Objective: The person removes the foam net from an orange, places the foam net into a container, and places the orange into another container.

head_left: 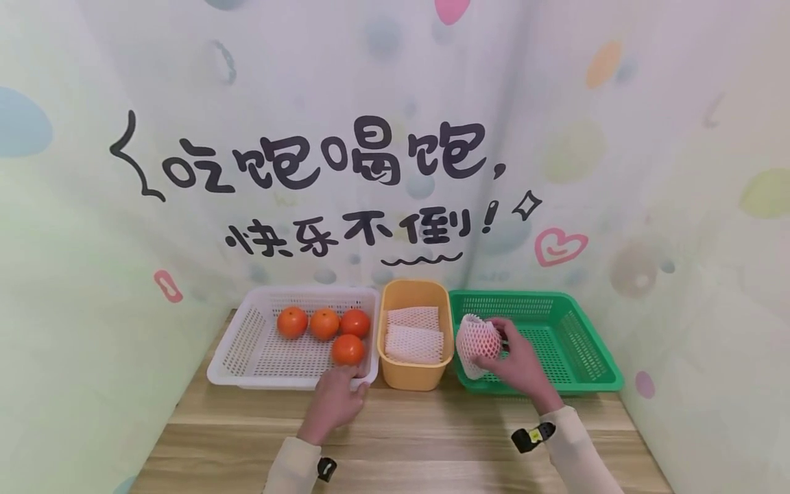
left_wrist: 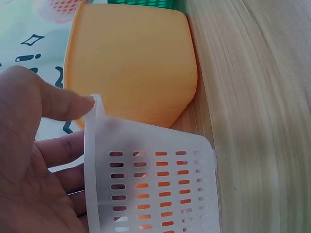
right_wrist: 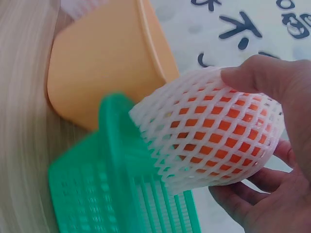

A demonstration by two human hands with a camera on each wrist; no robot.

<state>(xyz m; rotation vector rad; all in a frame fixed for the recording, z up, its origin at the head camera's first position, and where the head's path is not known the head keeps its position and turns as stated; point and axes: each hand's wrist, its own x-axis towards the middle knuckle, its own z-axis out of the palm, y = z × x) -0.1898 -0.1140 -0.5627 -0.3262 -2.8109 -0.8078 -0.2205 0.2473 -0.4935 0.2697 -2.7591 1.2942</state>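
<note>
My right hand (head_left: 521,360) grips a round orange-red fruit in a white foam net sleeve (head_left: 478,345), held over the left end of the green basket (head_left: 558,302). In the right wrist view the thumb presses the sleeve's upper side and the fingers curl beneath; the sleeve's loose end (right_wrist: 158,145) points away from the palm. My left hand (head_left: 336,399) holds the front right corner of the white basket (head_left: 247,374). Its thumb rests on the rim (left_wrist: 95,109), while the fingertips are hidden behind the wall. Several bare orange-red fruits (head_left: 348,350) lie inside that basket.
Between the two baskets stands a yellow-orange bin (head_left: 415,377) with flat white foam net sleeves (head_left: 413,343) in it. All three stand on a wood-grain table (head_left: 407,439). A printed curtain (head_left: 370,82) hangs behind and along both sides.
</note>
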